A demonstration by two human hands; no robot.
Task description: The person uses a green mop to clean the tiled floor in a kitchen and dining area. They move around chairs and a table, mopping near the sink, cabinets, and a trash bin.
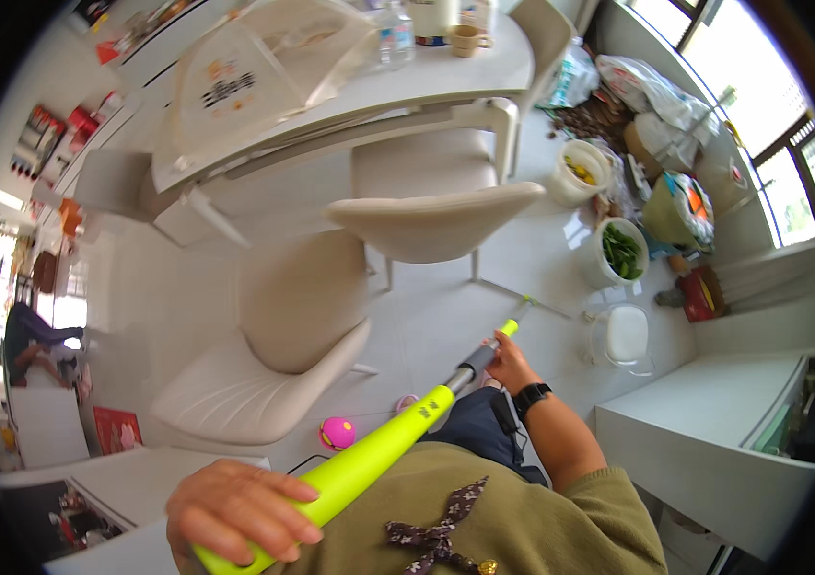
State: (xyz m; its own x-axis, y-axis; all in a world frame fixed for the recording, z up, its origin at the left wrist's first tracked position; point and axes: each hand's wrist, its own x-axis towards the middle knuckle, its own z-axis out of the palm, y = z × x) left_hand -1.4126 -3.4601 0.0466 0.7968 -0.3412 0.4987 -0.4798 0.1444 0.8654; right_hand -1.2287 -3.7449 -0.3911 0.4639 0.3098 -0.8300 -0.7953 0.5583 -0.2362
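A long mop pole (379, 438) with a lime-green handle and a grey and silver shaft runs diagonally before my body. My left hand (246, 514) is wrapped over the wide green handle near its upper end. Farther down the pole, my right hand (512, 363) grips it just below the grey foam sleeve; a black watch is on that wrist. The pole's far end meets a thin, flat mop head (551, 307) on the light tiled floor, beside the legs of a beige chair (436, 223).
A second beige chair (307, 302) stands left of the pole. A pink ball (338, 433) lies near my feet. White buckets (594, 266), a small clear stool (627, 334) and bags (666, 93) line the right. A dining table (451, 79) stands ahead. Another person (26, 345) is far left.
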